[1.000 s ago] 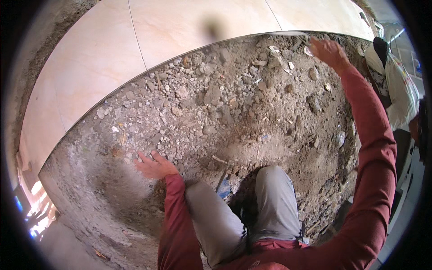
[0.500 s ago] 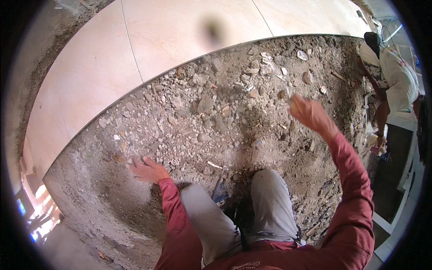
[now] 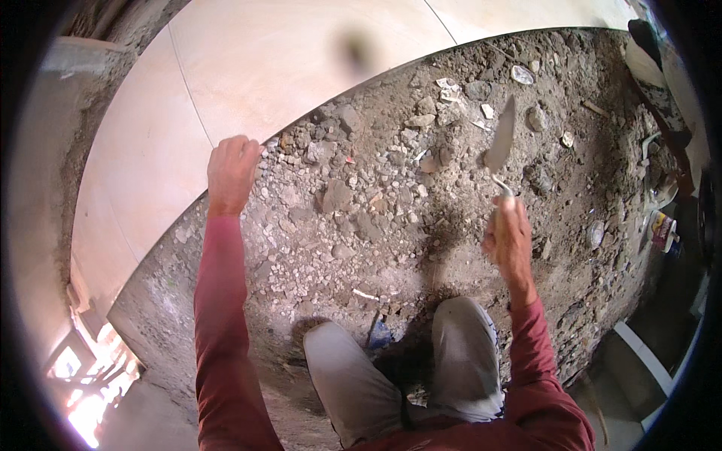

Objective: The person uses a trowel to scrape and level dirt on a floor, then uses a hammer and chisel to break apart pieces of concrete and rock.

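My left hand (image 3: 232, 171) is at the edge of the pale floor tiles (image 3: 135, 165), fingers curled and together; whatever is under them is hidden. My right hand (image 3: 510, 240) grips the handle of a metal trowel (image 3: 501, 135), its blade pointing away from me over the bed of dirt, gravel and broken rubble (image 3: 361, 225). My knees in grey trousers are on the dirt at the bottom of the view, beside a small blue scrap (image 3: 380, 332).
Dark and white sacks (image 3: 648, 60) lie at the upper right, above a small printed container (image 3: 662, 231). A white bar (image 3: 643, 353) crosses a dark area at the lower right. Bright light shows through wooden pieces (image 3: 90, 376) at the lower left.
My left hand has risen from the gravel to the tile edge and closed. My right hand has come back from the upper right toward me, the trowel now clearly visible.
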Motion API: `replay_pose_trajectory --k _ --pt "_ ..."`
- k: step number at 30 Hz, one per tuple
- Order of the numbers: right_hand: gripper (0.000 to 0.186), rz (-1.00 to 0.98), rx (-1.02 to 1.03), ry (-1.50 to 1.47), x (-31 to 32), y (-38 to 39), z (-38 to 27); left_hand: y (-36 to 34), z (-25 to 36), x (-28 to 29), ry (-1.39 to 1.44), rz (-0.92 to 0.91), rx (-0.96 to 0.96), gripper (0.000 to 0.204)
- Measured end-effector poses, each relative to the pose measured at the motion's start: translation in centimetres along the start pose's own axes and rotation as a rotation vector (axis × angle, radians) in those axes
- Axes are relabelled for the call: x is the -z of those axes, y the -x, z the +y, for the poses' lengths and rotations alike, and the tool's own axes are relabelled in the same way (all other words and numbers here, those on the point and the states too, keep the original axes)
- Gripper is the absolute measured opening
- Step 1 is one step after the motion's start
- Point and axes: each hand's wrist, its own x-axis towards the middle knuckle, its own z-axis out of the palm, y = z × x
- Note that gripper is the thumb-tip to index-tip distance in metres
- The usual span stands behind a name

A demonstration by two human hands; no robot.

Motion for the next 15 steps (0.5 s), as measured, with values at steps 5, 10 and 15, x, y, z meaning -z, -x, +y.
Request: replay_pose_trajectory --k 5,10,15 --pt "0.028 -0.087 0.145 -0.782 -9.6 -3.2 -0.6 -0.7 -0.5 0.2 0.008 -0.128 0.098 0.011" --pt "0.031 -0.078 0.045 -0.656 -16.3 -6.6 -3.4 -3.1 -4.7 -1.6 0.044 0.048 0.190 0.012" --pt "0.022 0.185 0.222 -0.739 -20.9 -9.5 -4.6 -4.3 -5.6 -2.9 0.099 -0.008 0.326 0.014"
